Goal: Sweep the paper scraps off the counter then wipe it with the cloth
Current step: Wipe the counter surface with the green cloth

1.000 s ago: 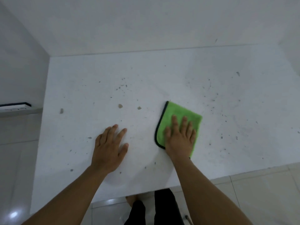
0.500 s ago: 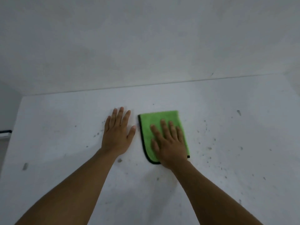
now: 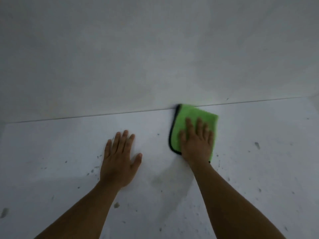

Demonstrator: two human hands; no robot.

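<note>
Both hands lie spread: our right hand (image 3: 196,142) flattens the soft folded green microfibre cloth (image 3: 193,121), our left hand (image 3: 119,157) braces on the speckled white counter (image 3: 69,144); palm pressure should keep it from bunching.

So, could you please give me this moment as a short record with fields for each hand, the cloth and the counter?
left hand: flat on the counter, fingers spread, holding nothing
right hand: palm pressed flat on the green cloth
green cloth: folded, dark-edged, far corner at the seam where counter meets wall
counter: pale, with small dark specks scattered, mostly near and right of the hands
wall: plain, grey
</note>
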